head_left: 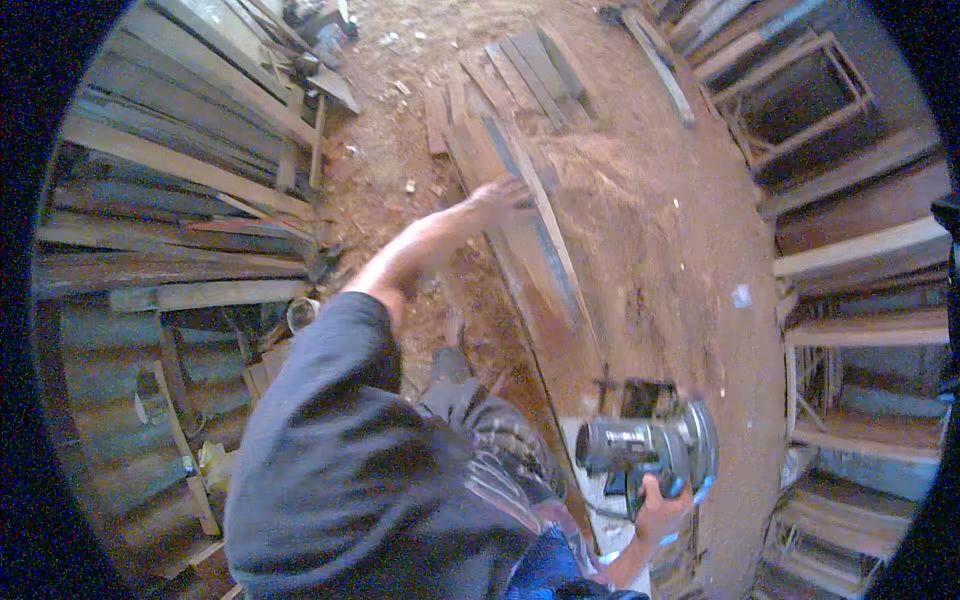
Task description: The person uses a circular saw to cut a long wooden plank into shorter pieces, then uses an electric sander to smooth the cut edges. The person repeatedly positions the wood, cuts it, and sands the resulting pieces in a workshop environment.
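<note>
Centrally, head view: the left hand (pixel 507 196), blurred, reaches over a strip (pixel 553 243) along a board (pixel 517 258); whether it grips or touches cannot be told. At lower right, the right hand (pixel 660 512) is wrapped around the handle of a saw (pixel 628 443).

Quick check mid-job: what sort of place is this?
Probably a woodworking shop: the right hand grips what looks like a circular saw, long boards line the left side, and apparent sawdust is strewn about.

The power tool (pixel 625 443) has a smooth plastic body, the plank (pixel 520 262) is wood (matt), the sleeve (pixel 340 345) dull cloth.
</note>
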Motion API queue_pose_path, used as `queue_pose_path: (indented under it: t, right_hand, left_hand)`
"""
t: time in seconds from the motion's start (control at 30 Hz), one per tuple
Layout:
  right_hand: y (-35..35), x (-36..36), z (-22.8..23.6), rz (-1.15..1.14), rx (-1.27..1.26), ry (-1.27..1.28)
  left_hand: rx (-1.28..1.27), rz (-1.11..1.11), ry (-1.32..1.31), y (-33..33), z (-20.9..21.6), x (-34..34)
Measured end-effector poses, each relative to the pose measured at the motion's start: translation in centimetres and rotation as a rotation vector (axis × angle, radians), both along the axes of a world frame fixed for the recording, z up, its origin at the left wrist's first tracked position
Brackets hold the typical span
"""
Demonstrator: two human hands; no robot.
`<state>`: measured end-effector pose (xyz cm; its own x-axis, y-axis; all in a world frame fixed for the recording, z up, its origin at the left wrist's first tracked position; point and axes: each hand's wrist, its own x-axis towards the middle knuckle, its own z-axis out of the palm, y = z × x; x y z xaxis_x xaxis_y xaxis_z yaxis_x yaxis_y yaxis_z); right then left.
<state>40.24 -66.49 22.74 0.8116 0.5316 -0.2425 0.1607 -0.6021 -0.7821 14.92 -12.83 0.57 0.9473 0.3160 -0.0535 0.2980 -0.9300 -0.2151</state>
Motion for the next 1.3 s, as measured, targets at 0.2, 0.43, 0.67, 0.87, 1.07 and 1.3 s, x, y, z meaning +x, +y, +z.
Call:
queue_pose_path:
  t: [0.2,0.43,0.67,0.87,1.07,1.3]
  right_hand:
    - [3.5,1.1,-0.1,0.366,0.050,-0.013]
    - [7.6,1.7,-4.1,0.704,0.145,0.008]
    - [7.6,1.0,-8.3,0.696,0.137,0.008]
    - [8.4,0.3,-8.8,0.671,0.087,0.095]
    - [8.5,0.6,-8.4,0.668,0.008,0.176]
    - [8.7,0.7,-8.3,0.672,0.040,0.157]
  left_hand:
    - [-0.747,0.838,-0.809,-19.4,1.3,-0.4]
    - [-1.437,1.109,-0.851,-34.7,1.5,3.1]
    - [-1.249,1.313,-0.847,-34.9,-1.4,4.8]
    - [-1.157,1.217,-1.000,-33.9,-4.3,4.8]
    - [-1.146,1.190,-1.060,-33.9,-4.7,5.3]
    - [-1.110,1.179,-1.078,-33.6,-5.0,5.6]
